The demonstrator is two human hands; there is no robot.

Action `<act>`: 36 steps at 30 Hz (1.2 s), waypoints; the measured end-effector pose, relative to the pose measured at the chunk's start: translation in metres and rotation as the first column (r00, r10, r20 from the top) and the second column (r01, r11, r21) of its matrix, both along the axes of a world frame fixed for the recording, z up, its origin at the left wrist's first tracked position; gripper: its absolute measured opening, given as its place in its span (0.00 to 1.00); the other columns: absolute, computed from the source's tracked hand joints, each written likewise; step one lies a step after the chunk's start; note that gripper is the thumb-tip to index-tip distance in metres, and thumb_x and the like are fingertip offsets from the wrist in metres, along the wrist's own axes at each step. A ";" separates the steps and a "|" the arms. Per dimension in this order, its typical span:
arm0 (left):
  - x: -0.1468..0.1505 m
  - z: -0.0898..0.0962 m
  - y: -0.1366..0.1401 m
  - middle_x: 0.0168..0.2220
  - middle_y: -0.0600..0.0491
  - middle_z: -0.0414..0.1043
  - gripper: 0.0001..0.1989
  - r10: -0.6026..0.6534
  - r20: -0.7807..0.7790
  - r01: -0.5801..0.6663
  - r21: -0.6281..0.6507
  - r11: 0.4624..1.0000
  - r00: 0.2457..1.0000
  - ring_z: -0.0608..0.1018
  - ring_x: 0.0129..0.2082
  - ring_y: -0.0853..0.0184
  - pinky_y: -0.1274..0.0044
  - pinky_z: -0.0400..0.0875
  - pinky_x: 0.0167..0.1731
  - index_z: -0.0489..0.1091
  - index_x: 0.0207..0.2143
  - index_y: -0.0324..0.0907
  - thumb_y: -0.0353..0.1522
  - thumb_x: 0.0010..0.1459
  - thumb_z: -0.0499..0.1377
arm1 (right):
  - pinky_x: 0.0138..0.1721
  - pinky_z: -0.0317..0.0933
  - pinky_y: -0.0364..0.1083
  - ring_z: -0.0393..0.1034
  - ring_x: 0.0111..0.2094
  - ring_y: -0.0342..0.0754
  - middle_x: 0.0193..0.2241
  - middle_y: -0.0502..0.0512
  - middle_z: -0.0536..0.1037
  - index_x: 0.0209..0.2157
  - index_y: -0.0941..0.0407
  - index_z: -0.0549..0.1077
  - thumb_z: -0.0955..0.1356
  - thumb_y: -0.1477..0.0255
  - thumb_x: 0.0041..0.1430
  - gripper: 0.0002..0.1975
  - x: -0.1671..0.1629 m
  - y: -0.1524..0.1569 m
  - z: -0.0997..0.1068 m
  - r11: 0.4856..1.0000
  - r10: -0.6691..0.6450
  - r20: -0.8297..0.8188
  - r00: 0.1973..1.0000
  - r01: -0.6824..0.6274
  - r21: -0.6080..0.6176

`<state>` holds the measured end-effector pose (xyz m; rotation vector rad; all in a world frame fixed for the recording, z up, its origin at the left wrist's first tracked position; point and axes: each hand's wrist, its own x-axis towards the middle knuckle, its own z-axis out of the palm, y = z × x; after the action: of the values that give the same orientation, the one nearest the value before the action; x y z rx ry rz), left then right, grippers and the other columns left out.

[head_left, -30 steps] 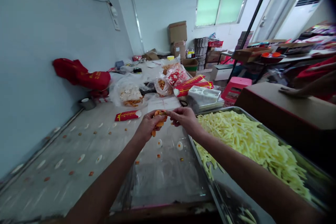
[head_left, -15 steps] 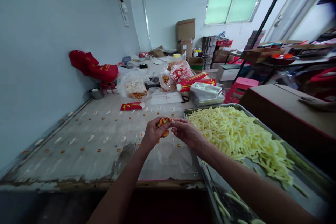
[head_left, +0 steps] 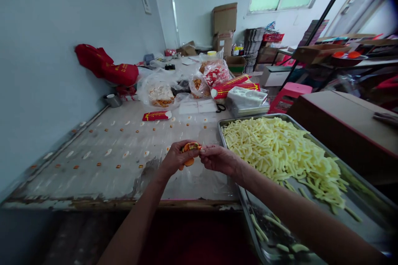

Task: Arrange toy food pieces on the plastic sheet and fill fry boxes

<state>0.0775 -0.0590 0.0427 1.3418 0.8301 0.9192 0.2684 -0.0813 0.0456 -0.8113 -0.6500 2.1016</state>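
Note:
My left hand (head_left: 173,160) is closed around several small orange burger-shaped pieces (head_left: 188,162), which stick out past its fingertips. With thumb and forefinger pinched, my right hand (head_left: 220,159) meets the edge of these pieces; what sits in the pinch is too small to make out. Both hands are just above the near part of the table (head_left: 102,184). Tiny burger-shaped pieces (head_left: 118,166) and white oval pieces (head_left: 108,152) lie in spaced rows under a clear film on the tabletop.
A metal tray (head_left: 221,126) of pale yellow fry-shaped sticks (head_left: 273,145) stands at right, beneath my right forearm. Farther back are a red printed carton (head_left: 157,115), black scissors (head_left: 220,107), plastic bags of pieces (head_left: 161,91) and a stack of wrapped packs (head_left: 248,98). A cardboard box (head_left: 342,126) stands beyond the tray.
The view has tipped slightly downward. My left hand has shifted a little to the left and turned, so the orange pieces show differently. My right hand stays pinched beside them.

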 end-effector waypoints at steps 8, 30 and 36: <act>0.001 -0.009 -0.016 0.31 0.55 0.75 0.13 0.145 0.041 -0.147 0.079 0.986 0.989 0.72 0.29 0.73 0.81 0.65 0.29 0.77 0.35 0.40 0.36 0.48 0.71 | 0.28 0.61 0.39 0.68 0.26 0.39 0.26 0.48 0.76 0.35 0.56 0.79 0.81 0.70 0.43 0.15 -0.001 -0.006 -0.005 0.912 -0.206 0.190 0.960 0.118 0.392; -0.015 -0.007 -0.019 0.25 0.57 0.69 0.16 -0.101 0.193 0.143 -0.218 0.965 0.976 0.67 0.21 0.77 0.83 0.56 0.20 0.72 0.31 0.41 0.36 0.44 0.73 | 0.28 0.61 0.42 0.69 0.25 0.43 0.25 0.52 0.78 0.29 0.58 0.79 0.79 0.65 0.47 0.13 0.003 -0.001 -0.003 0.763 -0.211 0.421 0.883 -0.121 0.635; -0.006 -0.011 -0.015 0.24 0.57 0.66 0.18 0.077 -0.006 -0.075 -0.327 0.942 0.997 0.63 0.17 0.77 0.82 0.50 0.16 0.71 0.31 0.39 0.41 0.44 0.71 | 0.26 0.57 0.41 0.66 0.25 0.42 0.28 0.51 0.79 0.26 0.57 0.73 0.77 0.69 0.48 0.10 0.017 0.010 -0.004 0.780 -0.275 0.324 0.905 0.013 0.625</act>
<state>0.0713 -0.0742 0.0314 1.0224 0.9883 0.8029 0.2850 -0.0713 0.0412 -0.8733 -1.3595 1.4287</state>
